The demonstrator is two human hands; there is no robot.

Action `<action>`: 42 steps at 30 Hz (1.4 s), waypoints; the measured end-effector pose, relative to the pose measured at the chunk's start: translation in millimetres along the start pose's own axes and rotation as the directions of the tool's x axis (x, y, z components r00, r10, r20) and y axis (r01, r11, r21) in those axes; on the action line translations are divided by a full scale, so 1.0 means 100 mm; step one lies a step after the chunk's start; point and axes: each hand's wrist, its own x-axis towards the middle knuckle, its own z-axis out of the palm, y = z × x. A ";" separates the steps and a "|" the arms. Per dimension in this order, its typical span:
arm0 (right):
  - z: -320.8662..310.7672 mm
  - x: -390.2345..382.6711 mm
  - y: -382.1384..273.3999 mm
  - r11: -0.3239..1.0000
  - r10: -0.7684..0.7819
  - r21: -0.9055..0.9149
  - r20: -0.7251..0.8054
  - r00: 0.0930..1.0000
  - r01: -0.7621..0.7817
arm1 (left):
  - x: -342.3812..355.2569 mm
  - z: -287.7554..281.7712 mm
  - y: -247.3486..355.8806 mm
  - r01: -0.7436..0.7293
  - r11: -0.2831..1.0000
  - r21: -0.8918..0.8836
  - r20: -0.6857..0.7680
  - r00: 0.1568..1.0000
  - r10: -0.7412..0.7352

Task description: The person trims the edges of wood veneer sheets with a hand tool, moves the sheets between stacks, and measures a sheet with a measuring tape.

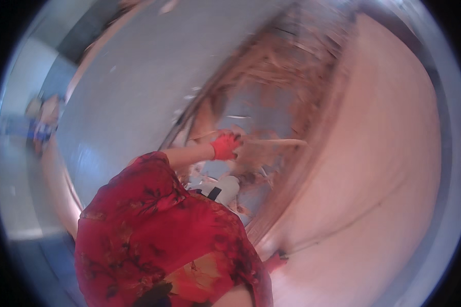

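My left hand (227,146), in a red and dark glove, is closed on a narrow wooden strip (276,141) over the scrap-strewn gap between two large stacks. Low at the right, my right hand (275,261), similarly gloved, touches the pale wood sheet stack (358,148), partly hidden by my red patterned clothing; its fingers are blurred. A long thin dark line, a cord, stick or crack that I cannot make out, runs from it across the sheets. A white shoe (223,190) shows below my left hand.
A broad grey-topped stack (123,71) stands at the left. Wood scraps and shavings (271,71) lie over the grey floor (258,105) along the gap. Small blurred objects (42,123) are at the far left beyond the stack.
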 end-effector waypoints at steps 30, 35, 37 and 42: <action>1.85 -4.17 0.29 0.537 -0.734 0.210 0.593 0.330 0.817 | -10.09 1.41 0.83 0.255 0.228 -0.940 -0.122 0.373 -0.920; 1.91 -5.51 0.79 0.443 -0.820 0.298 0.517 0.247 0.846 | -12.33 1.29 -0.03 0.268 0.115 -0.956 -0.113 0.023 -0.993; 2.03 -5.95 0.93 0.413 -0.839 0.348 0.505 0.203 0.842 | -12.99 0.91 -0.35 -0.112 0.260 -0.959 -0.240 -0.168 -0.956; 2.26 -6.78 0.52 -0.259 -0.897 0.300 0.278 -0.344 0.918 | -14.43 -0.41 -0.72 0.036 0.851 -0.525 -0.801 -0.360 -0.479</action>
